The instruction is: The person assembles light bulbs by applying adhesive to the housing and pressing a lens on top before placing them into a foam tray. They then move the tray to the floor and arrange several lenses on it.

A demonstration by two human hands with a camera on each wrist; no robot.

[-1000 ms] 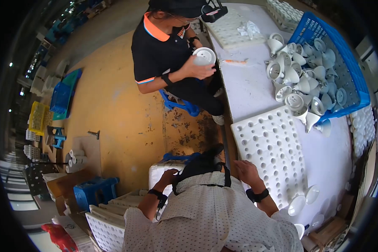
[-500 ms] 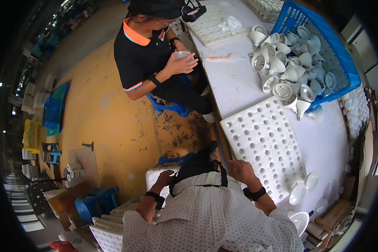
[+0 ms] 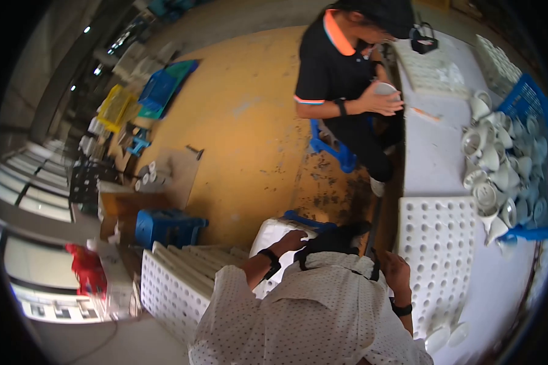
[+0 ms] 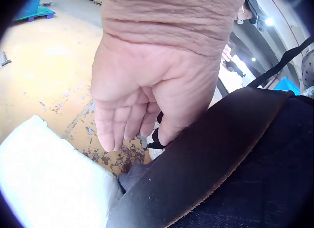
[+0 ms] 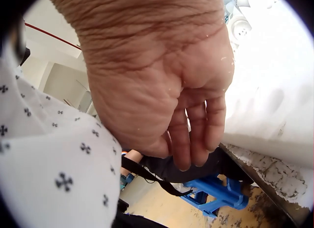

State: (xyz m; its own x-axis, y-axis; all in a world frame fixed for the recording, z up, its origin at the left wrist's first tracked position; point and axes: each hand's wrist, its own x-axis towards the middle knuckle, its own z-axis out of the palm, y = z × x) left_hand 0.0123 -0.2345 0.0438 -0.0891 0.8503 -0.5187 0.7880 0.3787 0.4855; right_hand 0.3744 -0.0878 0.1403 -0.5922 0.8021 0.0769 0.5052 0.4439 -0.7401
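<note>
My left hand (image 3: pixel 290 242) hangs beside my lap with its fingers relaxed, above a white foam block (image 3: pixel 268 234). In the left wrist view the left hand (image 4: pixel 152 86) holds nothing, its thumb close to a dark leather-like piece (image 4: pixel 201 149). My right hand (image 3: pixel 397 272) is at the table edge, beside a white foam tray with rows of holes (image 3: pixel 438 243). Seen from the right wrist, the right hand (image 5: pixel 167 90) has loosely bent fingers and nothing in them. White lamp housings (image 3: pixel 490 158) lie heaped by a blue basket (image 3: pixel 530 100).
Across from me a seated person (image 3: pixel 341 73) holds a white round part (image 3: pixel 385 89). A blue stool (image 3: pixel 164 228) and stacked foam trays (image 3: pixel 176 286) stand at the left. An orange-handled tool (image 3: pixel 426 114) lies on the table (image 3: pixel 432 152).
The head view has turned left, so the table and seated person appear farther right and more of the left side shows. Both my hands stay near my lap, holding nothing.
</note>
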